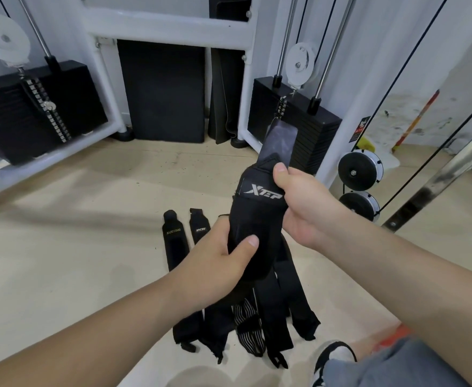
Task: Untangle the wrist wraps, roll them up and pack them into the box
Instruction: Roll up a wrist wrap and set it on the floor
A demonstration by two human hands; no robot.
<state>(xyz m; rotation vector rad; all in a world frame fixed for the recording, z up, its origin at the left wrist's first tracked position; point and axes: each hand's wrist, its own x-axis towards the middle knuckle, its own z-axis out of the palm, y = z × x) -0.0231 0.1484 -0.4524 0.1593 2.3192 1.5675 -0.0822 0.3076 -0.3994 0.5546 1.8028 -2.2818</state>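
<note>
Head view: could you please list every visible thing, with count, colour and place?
wrap bundle: one tangle, black, held up at centre
flat wraps: two, black, floor, left of bundle
weight stacks: two, black, far left and right
pulleys: two, white, above the stacks
small plates: two, black and silver, right
pads: at least two, black, back centre
shoe: one, black and white, bottom right
left hand: one, grips bundle's lower part
right hand: one, grips bundle's top

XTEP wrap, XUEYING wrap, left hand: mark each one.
XTEP wrap (260, 191): head view, on its logo panel.
XUEYING wrap (175, 245): head view, mid-strap below the lettering.
left hand (215, 261): head view, back of the hand.
</note>
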